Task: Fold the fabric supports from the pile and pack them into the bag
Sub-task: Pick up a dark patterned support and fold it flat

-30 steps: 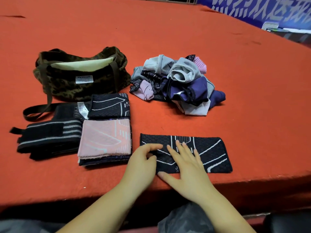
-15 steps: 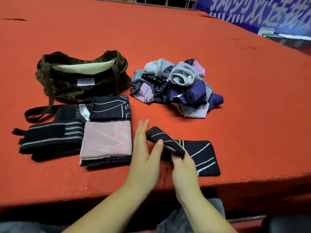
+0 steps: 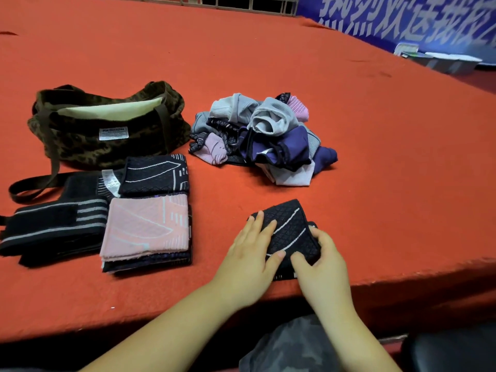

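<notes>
**Both hands on a folded black support at the desk's near edge**

Nearest the camera, the left hand (image 3: 248,260) lies flat on a black fabric support (image 3: 291,232) with white lines, its fingers (image 3: 257,224) straight and a little apart, pressing the cloth down. The right hand (image 3: 320,264) grips the same support from the right side, fingers curled over its edge and thumb on top. The support is folded over on itself and lies on the red desk (image 3: 375,183), close to the near edge.

To the left, a little farther in, sits a stack of folded supports (image 3: 146,232) with a pink one on top and dark ones beneath. Just left of it lies a black band with grey stripes (image 3: 53,226). Behind the pink one is another folded black support with white lines (image 3: 154,174).

Farther back on the left stands a camouflage bag (image 3: 107,124), its mouth open and a pale lining showing, its strap looped out across the desk. To its right, apart from it, is the pile of unfolded supports (image 3: 263,138) in grey, purple, pink and black.

At the far right edge hangs a blue banner (image 3: 402,17) with white characters.
</notes>
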The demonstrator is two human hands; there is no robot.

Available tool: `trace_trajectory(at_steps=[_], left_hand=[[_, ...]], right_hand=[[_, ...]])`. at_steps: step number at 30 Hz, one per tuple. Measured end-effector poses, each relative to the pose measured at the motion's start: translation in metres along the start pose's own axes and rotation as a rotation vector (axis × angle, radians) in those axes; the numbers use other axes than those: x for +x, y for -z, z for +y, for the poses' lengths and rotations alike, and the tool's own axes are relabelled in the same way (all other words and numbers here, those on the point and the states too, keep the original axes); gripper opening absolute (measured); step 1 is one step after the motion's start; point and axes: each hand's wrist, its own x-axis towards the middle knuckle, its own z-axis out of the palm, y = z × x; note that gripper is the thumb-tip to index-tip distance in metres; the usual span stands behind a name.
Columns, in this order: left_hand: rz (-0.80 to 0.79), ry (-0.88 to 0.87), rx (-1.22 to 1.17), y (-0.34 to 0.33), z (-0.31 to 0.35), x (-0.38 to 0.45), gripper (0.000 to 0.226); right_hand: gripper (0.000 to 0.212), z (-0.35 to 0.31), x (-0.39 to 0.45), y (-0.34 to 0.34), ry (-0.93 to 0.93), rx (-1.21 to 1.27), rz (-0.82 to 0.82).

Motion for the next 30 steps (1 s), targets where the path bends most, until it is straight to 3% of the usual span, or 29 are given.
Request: trace_trajectory(at_steps=[3,9,17,23,30], left_hand=[[-0.056,-0.041,0.151,-0.001,0.003,0.003,0.069],[-0.147,-0.098,0.289,-0.007,0.003,0.002,0.09],[-0.266,-0.173,0.451,-0.001,0.001,0.002,0.09],[-0.318,-0.183,0.492,-0.004,0.003,0.005,0.092],[-0.383,-0.115,0.472,0.004,0.013,0.011,0.062]], right_hand=[[0.034,0.008,0.0,0.005,0.034,-0.137,0.067],[0.048,0.021,0.0,0.012,0.002,-0.231,0.068],[0.045,0.031,0.008,0.012,-0.041,-0.308,0.099],[0.035,0.032,0.02,0.014,-0.139,-0.564,0.076],[0.023,0.018,0.023,0.015,-0.121,-0.382,0.02]])
